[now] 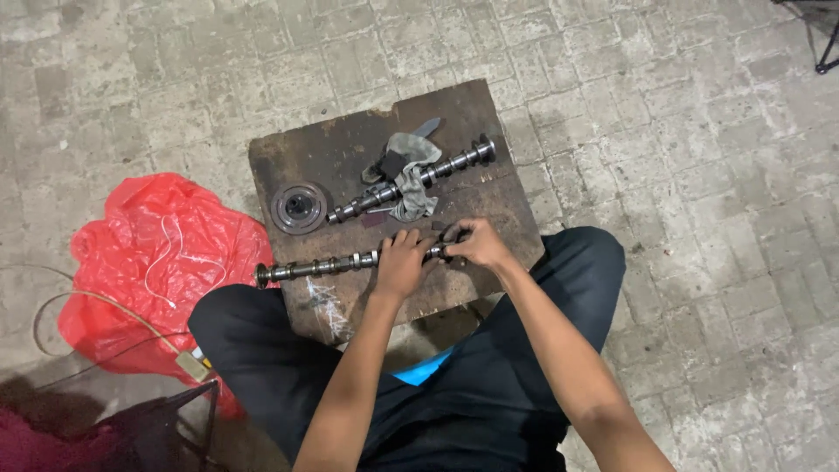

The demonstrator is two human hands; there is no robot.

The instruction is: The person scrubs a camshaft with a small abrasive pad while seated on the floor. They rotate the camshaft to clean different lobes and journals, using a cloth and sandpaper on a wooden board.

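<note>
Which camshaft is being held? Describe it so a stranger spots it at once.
Find the dark wooden board on the paved floor. Two camshafts lie on it: the held camshaft runs along the near edge, gripped by the left hand and right hand. Unlike the far camshaft, no grey rag drapes it.

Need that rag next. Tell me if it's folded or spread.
Neither: the grey rag lies crumpled, draped over the far camshaft on the wooden board.
</note>
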